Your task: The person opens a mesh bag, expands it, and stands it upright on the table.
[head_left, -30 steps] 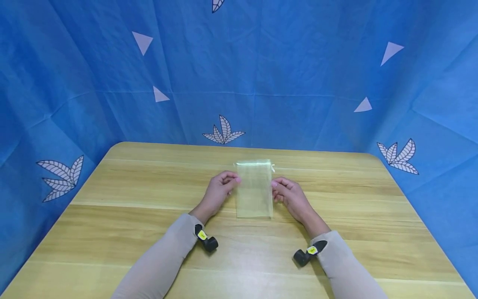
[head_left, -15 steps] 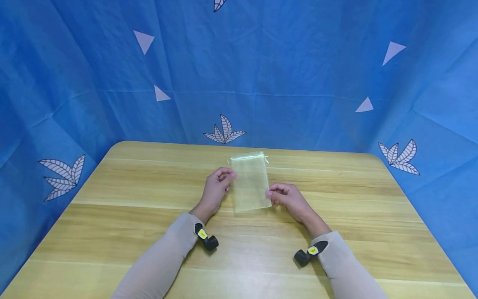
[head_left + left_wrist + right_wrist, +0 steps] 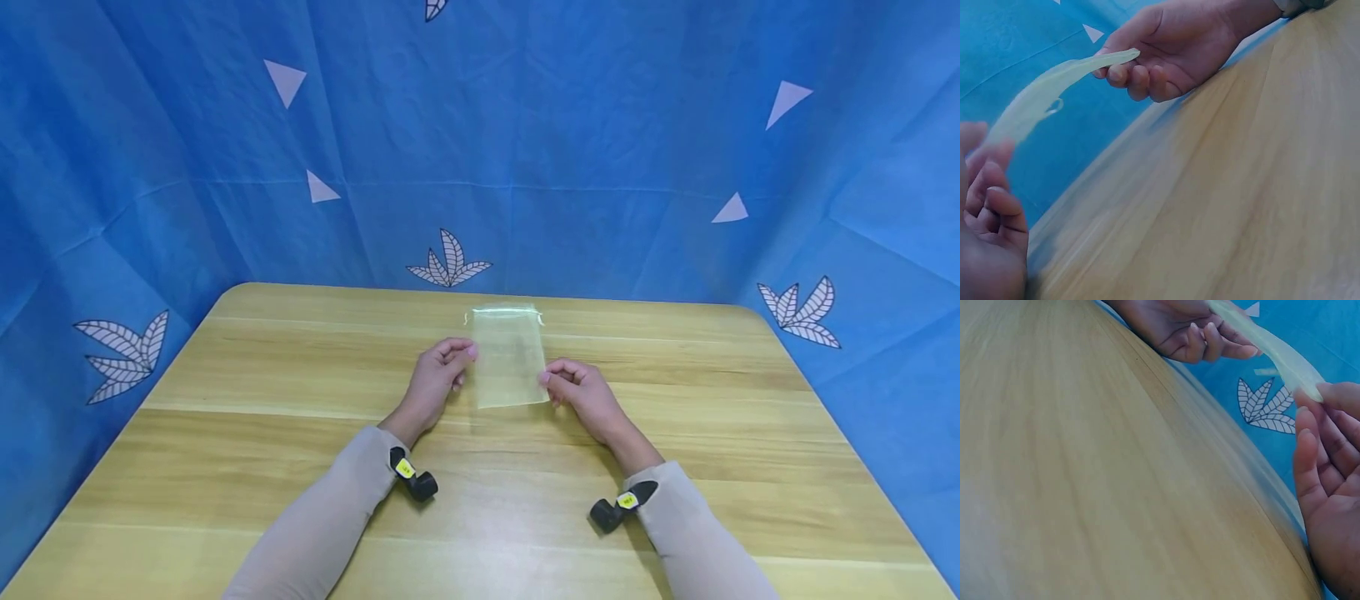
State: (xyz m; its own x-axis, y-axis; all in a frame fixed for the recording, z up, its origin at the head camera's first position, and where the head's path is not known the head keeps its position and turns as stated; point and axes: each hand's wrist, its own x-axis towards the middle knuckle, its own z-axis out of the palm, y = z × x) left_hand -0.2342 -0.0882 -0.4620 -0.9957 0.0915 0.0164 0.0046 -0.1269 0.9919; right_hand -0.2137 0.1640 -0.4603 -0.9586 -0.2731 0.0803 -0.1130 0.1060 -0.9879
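A sheer pale yellow drawstring pouch [image 3: 510, 358] is stretched between both hands, its shiny drawn hem at the far end with small string loops at either side. My left hand [image 3: 435, 379] pinches its left edge between thumb and forefinger. On the other side my right hand [image 3: 588, 396] pinches the right edge near the lower corner. In the left wrist view the pouch [image 3: 1054, 84] is seen edge-on, raised above the table and bowed slightly. The right wrist view shows thumb and fingertips closed on the pouch's [image 3: 1294, 365] edge.
A wood-grain table [image 3: 300, 350] with rounded far corners lies under the hands. Behind it hangs a blue cloth [image 3: 600, 125] printed with white leaves and triangles. Each wrist wears a small black camera [image 3: 423, 487] over a light sleeve [image 3: 322, 521].
The pouch has shifted away from the body, tilted, then straightened out. My right hand's hold has moved nearer the pouch's lower corner; my left hand has barely moved.
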